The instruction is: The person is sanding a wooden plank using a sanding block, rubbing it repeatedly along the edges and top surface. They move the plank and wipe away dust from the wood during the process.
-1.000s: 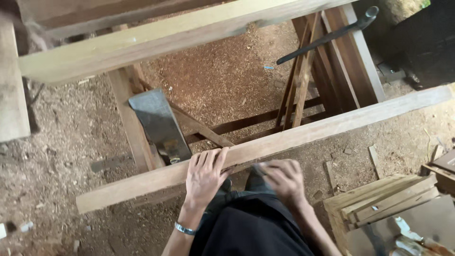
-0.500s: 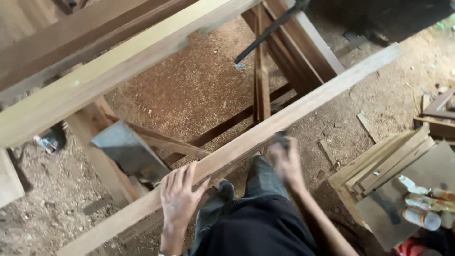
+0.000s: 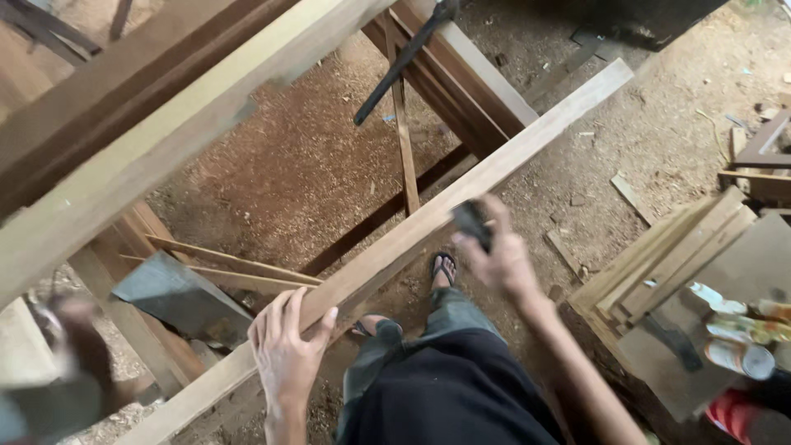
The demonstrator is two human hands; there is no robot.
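Head view looks down on a sawdust floor [image 3: 313, 165]. Left hand [image 3: 284, 350] lies with fingers spread on a long plank [image 3: 461, 194] crossing the frame diagonally; right hand [image 3: 503, 259], blurred, clamps a small dark block [image 3: 472, 222] against it.

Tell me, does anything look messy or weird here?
Yes: sawdust covers the whole floor, and loose wood scraps lie scattered across it. The long plank runs slanted under the left hand, which presses flat on it. The right hand is blurred around a small dark block. Nothing looks broken.
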